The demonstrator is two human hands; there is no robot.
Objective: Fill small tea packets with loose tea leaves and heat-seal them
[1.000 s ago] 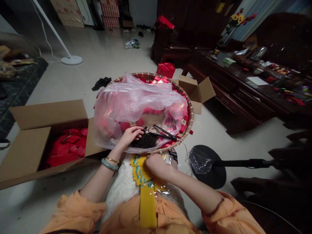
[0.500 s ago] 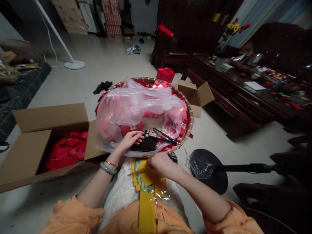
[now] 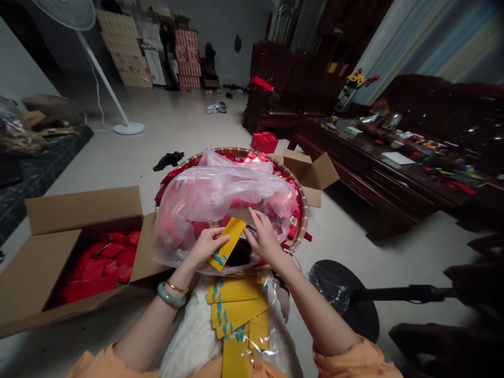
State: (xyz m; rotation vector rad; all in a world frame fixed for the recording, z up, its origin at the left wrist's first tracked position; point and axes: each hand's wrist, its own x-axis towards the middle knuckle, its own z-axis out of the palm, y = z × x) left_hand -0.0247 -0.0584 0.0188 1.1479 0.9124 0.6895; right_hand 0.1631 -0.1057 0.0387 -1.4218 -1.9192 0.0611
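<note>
My left hand (image 3: 208, 244) pinches a yellow packet (image 3: 233, 233) with blue-green print, held tilted over the basket. Close to the packet's upper end, my right hand (image 3: 263, 233) has its fingers apart; its thumb tip is near the packet edge, and I cannot tell whether they touch. Under the hands is a dark heap (image 3: 241, 254) of loose dry bits in a pinkish plastic bag (image 3: 224, 181). A black tong-like tool with a white cord is mostly hidden behind my right hand. More yellow packets (image 3: 236, 310) lie fanned on my lap beside clear plastic.
The round woven basket (image 3: 305, 210) holds red packets around the bag. At left an open carton (image 3: 82, 207) contains red packets; another open carton (image 3: 325, 170) stands behind right. A black round stand base (image 3: 364, 310) is on the floor at right, near a dark wooden table (image 3: 354, 163).
My left hand now holds a yellow packet raised from the lap pile. My right hand has moved from the lap up over the basket, covering the tool. The view has tilted up.
</note>
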